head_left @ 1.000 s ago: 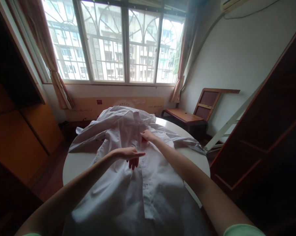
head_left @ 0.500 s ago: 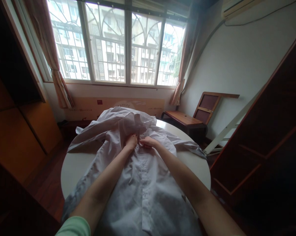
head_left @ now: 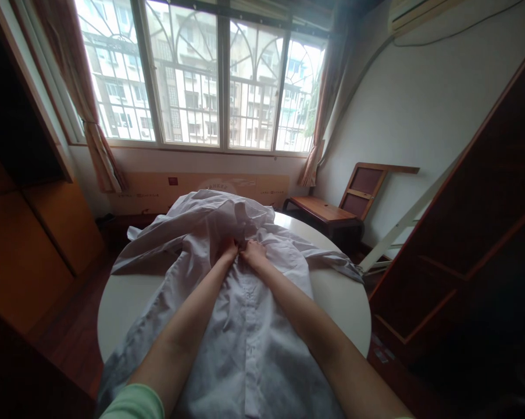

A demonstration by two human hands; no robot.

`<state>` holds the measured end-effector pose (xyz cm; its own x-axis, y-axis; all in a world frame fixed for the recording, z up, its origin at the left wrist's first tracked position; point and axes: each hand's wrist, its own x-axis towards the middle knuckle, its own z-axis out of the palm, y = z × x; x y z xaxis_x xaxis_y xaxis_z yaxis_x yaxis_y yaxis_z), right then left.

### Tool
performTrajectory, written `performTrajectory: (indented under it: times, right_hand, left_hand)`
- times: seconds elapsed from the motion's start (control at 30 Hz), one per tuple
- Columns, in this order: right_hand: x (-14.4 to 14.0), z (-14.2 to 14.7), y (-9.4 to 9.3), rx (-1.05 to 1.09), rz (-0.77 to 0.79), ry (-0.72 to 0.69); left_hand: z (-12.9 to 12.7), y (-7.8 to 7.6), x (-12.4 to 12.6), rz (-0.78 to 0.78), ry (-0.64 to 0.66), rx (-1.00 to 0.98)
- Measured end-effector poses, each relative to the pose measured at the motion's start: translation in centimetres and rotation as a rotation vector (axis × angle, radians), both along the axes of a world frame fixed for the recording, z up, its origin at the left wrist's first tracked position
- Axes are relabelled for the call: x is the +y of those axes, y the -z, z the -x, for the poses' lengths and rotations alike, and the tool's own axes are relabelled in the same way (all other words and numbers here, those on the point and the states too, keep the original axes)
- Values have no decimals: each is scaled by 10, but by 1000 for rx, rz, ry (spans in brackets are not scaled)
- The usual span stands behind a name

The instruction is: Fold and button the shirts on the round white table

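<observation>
A white button-up shirt (head_left: 253, 326) lies spread front-up over a round white table (head_left: 340, 291), its collar end bunched toward the window. My left hand (head_left: 228, 250) and my right hand (head_left: 254, 252) meet side by side at the shirt's upper front placket, just below the collar. Both pinch the fabric there, fingers closed on the cloth. Both forearms stretch across the shirt's front. A sleeve (head_left: 332, 261) trails off to the right.
A dark wooden cabinet (head_left: 475, 233) stands close on the right, orange wooden furniture (head_left: 31, 233) on the left. Beyond the table are a low wooden bench (head_left: 323, 210), a leaning wooden frame (head_left: 367, 183), a flat cardboard box (head_left: 192, 186) and a barred window (head_left: 201, 75) with curtains.
My left hand moved forward from the shirt's middle up to the placket beside my right hand and closed on the fabric. My right hand stayed near the collar.
</observation>
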<state>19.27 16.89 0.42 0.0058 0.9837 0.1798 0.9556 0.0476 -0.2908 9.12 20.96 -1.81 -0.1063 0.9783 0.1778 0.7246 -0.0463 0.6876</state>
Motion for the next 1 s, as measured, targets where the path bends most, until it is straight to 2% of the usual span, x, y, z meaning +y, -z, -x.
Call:
performTrajectory:
  times: [0.17, 0.3, 0.4, 0.53, 0.67, 1.0]
  right_hand:
    - [8, 0, 2, 62, -58, 57]
    - [16, 2, 2, 232, -199, 126]
    - [19, 4, 5, 335, -269, 93]
    - [20, 3, 14, 422, -209, 55]
    - [24, 0, 20, 491, -172, 61]
    - [22, -4, 15, 622, -138, 66]
  left_hand:
    - [1, 4, 0, -51, 1, -17]
    - [1, 6, -1, -110, 13, -61]
    - [-1, 5, -3, -158, 43, -115]
    - [-3, 3, -6, -251, 84, -189]
    - [-3, 4, -6, -270, 100, -213]
    - [-6, 6, -9, -234, 150, -213]
